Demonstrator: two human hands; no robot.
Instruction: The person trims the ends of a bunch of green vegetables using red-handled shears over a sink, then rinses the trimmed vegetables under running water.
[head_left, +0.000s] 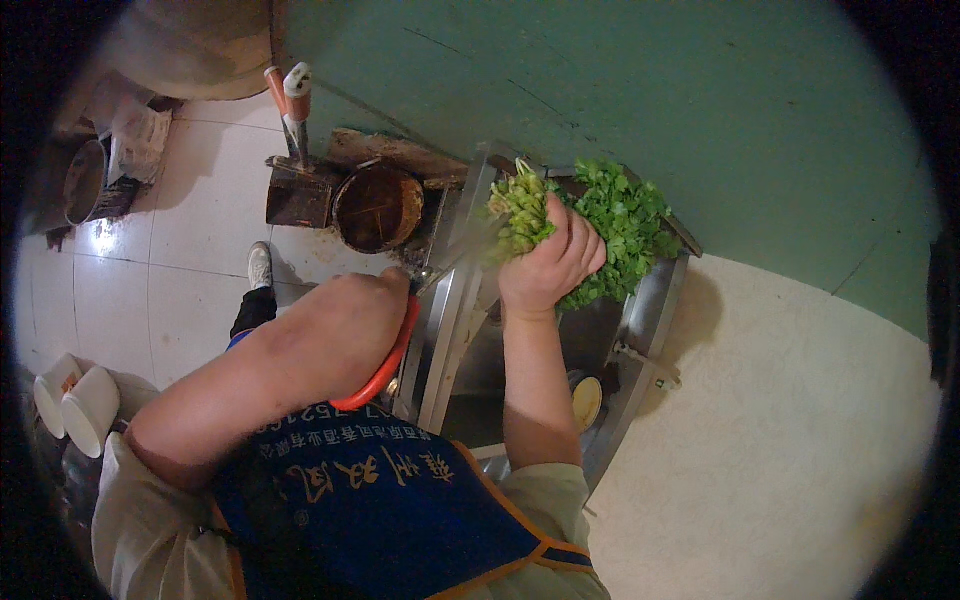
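Note:
My right hand grips a bunch of leafy green herbs, which look like coriander, above a stainless-steel sink. The pale stem ends stick out to the left of the fist, while the leaves spread to its right. Scissors with red handles are in my left hand. Their blades point up and right, reaching towards the stem ends. Blur hides whether the blades touch the stems.
A grimy round bucket and a dustpan stand on the tiled floor left of the sink. A tap juts from the wall on the right. Inside the sink is a round pale-yellow object. A shoe shows at left.

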